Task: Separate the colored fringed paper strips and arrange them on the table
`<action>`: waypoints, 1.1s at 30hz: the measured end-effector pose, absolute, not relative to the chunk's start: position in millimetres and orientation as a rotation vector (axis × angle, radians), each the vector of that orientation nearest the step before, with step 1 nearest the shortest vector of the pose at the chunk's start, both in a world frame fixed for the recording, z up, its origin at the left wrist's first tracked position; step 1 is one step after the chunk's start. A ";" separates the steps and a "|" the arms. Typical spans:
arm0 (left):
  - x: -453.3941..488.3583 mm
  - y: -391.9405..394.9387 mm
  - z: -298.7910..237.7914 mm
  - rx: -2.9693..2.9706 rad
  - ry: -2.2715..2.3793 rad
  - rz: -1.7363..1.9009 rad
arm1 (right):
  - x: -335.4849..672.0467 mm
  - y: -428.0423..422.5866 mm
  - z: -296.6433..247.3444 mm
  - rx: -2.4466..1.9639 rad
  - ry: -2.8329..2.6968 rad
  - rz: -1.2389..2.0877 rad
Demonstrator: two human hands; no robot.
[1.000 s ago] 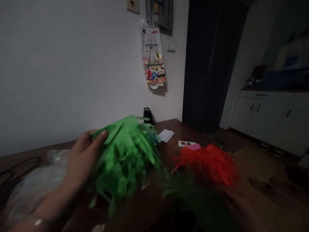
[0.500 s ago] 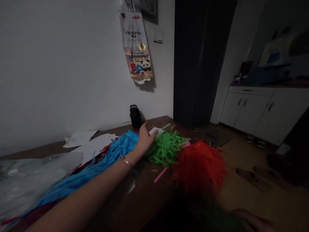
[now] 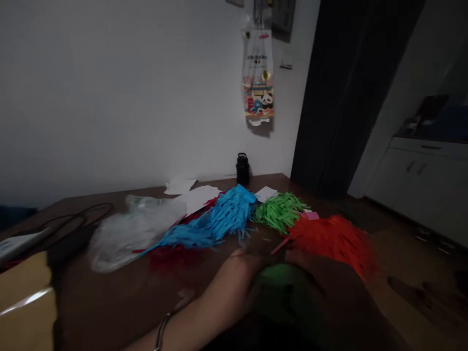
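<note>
My left hand [image 3: 239,275], a bracelet on its wrist, is low in the middle of the view. It is at the left side of a blurred dark green thing [image 3: 280,297] whose kind I cannot make out. Blur and shadow hide its fingers. My right hand does not show. Beyond lie fringed paper strips on the brown table [image 3: 124,312]: a blue bunch [image 3: 230,212], a green bunch [image 3: 280,212] and an orange-red bunch [image 3: 331,239] at the right edge. Dark red strips [image 3: 175,257] lie below the blue ones.
A clear plastic bag [image 3: 127,234] lies on the left, near black cables [image 3: 84,212] and a yellowish packet [image 3: 27,304]. White papers [image 3: 199,197] and a black bottle [image 3: 242,168] are near the wall. A printed panda bag [image 3: 258,78] hangs above.
My left hand has drawn back from the green strips to the dark green thing near me. The view has turned left, and my right hand has left the picture.
</note>
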State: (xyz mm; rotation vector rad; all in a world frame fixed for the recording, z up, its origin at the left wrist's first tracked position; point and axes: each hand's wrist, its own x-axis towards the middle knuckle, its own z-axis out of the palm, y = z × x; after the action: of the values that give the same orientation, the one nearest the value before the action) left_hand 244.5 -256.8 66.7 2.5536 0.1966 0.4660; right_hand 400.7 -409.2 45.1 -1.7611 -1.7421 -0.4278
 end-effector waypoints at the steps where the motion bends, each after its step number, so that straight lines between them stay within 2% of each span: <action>1: 230.2 -251.3 64.2 2.574 0.279 0.490 | 393.6 -399.5 48.8 -1.734 -1.722 -0.268; 5: 181.9 -238.8 53.0 2.430 0.499 0.599 | 359.5 -361.5 65.8 -1.558 -1.722 0.359; 7: 167.4 -236.3 43.4 2.148 0.502 0.656 | 342.8 -348.4 74.8 -1.510 -1.722 0.481; 10: 154.4 -235.0 24.4 1.632 0.386 0.610 | 324.7 -333.6 83.2 -1.456 -1.703 0.481; 13: 141.3 -231.8 9.2 1.320 0.261 0.435 | 322.3 -315.2 77.7 -1.431 -1.735 0.364; 16: 120.7 -217.1 7.4 1.336 0.301 0.320 | 337.4 -294.1 64.0 -1.420 -1.825 0.036; 20: 84.2 -180.7 28.3 1.906 0.532 0.420 | 360.9 -281.7 58.4 -1.355 -1.984 -0.492; 24: 45.5 -146.5 48.5 2.664 0.686 0.779 | 353.9 -279.9 47.6 -1.173 -2.132 -0.876; 26: 26.9 -133.7 44.5 2.928 0.751 0.824 | 339.8 -272.3 24.8 -1.092 -2.217 -0.923; 30: 2.3 -128.0 9.5 3.181 1.082 0.661 | 313.1 -248.2 -41.4 -1.056 -2.232 -0.831; 33: 9.5 -154.5 -13.1 3.171 1.002 0.713 | 306.1 -239.1 -74.3 -1.111 -2.223 -0.740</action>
State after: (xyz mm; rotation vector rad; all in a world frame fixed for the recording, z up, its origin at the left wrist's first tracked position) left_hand 9.5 -154.5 -13.1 3.1707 1.0019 0.7126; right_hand 306.1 -239.1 -74.3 -1.1110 -2.2230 -0.7397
